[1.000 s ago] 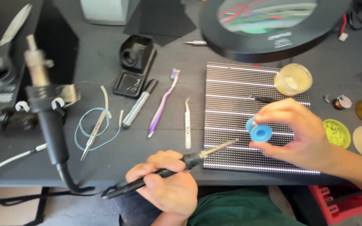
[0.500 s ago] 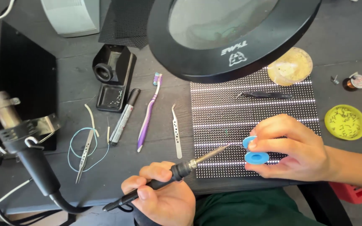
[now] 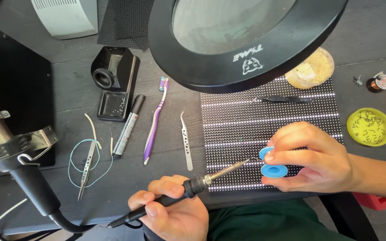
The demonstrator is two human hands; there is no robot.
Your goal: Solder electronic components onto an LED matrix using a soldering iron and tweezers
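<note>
Left hand: the left hand (image 3: 175, 214) sits at the near edge of the table (image 3: 68, 102), fingers curled shut around the dark handle of a soldering iron (image 3: 188, 189); the iron slants up and to the right, its metal tip over the near part of the LED panel (image 3: 269, 134), just beside the blue spool.
Right hand: the right hand (image 3: 313, 158) rests over the near right part of the panel; fingers and thumb are closed on a small blue spool (image 3: 271, 165), pinching it by its flanges; whether a strand runs from spool to iron tip is too fine to tell.
LED panel: a dark rectangular board with rows of pale dots, lying flat near the near edge of the table, right of centre; black tweezers (image 3: 284, 99) lie on its far part.
Magnifier lamp: a round black magnifier lamp (image 3: 246, 40) hangs over the far edge of the panel and hides part of it.
Left of the panel: steel tweezers (image 3: 186, 140), a purple toothbrush (image 3: 156, 120) and a marker pen (image 3: 128, 127) lie side by side, apart from one another; beyond them stands a black iron stand (image 3: 112, 85).
Near left corner: a hot-air handle (image 3: 18, 169) in a wire holder; beside it a loop of thin blue wire (image 3: 90, 163) with another pair of tweezers across it.
Right edge: a yellow dish (image 3: 369, 127) of small dark bits; farther back, a small copper-wire reel (image 3: 379, 83).
</note>
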